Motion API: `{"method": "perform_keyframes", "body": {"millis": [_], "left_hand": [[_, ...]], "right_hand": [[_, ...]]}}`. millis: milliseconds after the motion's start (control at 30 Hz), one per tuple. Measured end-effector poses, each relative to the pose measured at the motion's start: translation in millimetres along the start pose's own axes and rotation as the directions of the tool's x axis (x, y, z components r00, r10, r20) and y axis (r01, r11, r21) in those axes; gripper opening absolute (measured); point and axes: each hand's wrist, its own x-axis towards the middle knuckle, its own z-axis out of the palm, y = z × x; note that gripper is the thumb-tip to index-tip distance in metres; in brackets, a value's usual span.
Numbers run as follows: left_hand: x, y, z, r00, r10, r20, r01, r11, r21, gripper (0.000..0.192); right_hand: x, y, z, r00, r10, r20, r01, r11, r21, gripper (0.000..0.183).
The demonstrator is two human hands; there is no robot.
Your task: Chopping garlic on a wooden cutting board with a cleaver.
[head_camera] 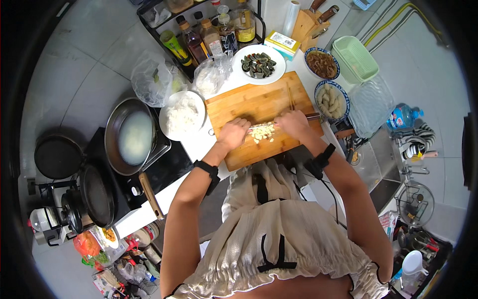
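Note:
A kitchen knife point(313, 116) lies across chopped pale pieces point(262, 132), perhaps garlic, on a wooden cutting board point(239, 105). My right hand point(292, 122) is closed around the knife near its dark handle. At the blade's other end, my left hand point(234, 133) grips or presses the tip; its exact hold is hard to tell. The blade is seen edge-on between both hands. Chopsticks point(289, 95) lie on the board just beyond my right hand. A white plate of sliced dark preserved eggs point(258, 64) stands behind the board.
Left of the board are a plate of white rice point(182, 115) and a frying pan point(130, 136) with cloudy liquid on the stove. Right of it stand a bowl of pale pieces point(331, 101), a bowl of brown strips point(322, 64), a green basket point(354, 59) and a sink point(374, 160).

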Motion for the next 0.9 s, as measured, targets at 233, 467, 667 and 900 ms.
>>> {"method": "perform_keyframes", "body": {"millis": [233,467,667,900], "left_hand": [[-4,5,10,0.998,0.029,-0.064,-0.029,0.999,-0.012,0.016],[-1,9,10,0.999,0.032,-0.025,-0.032,0.999,0.022,0.018],[-17,13,8,1.000,-0.007,-0.024,0.007,1.000,0.002,0.016],[-13,15,11,0.999,-0.007,-0.037,0.007,1.000,0.003,0.016]], "right_hand": [[1,1,31,0.997,-0.033,-0.068,0.032,0.999,-0.015,0.019],[-2,10,35,0.997,-0.014,-0.073,0.017,0.999,0.042,0.023],[-4,-2,26,0.997,-0.058,-0.049,0.057,0.998,-0.007,0.024],[-2,1,32,0.996,-0.057,-0.075,0.057,0.998,0.005,0.019]]}}
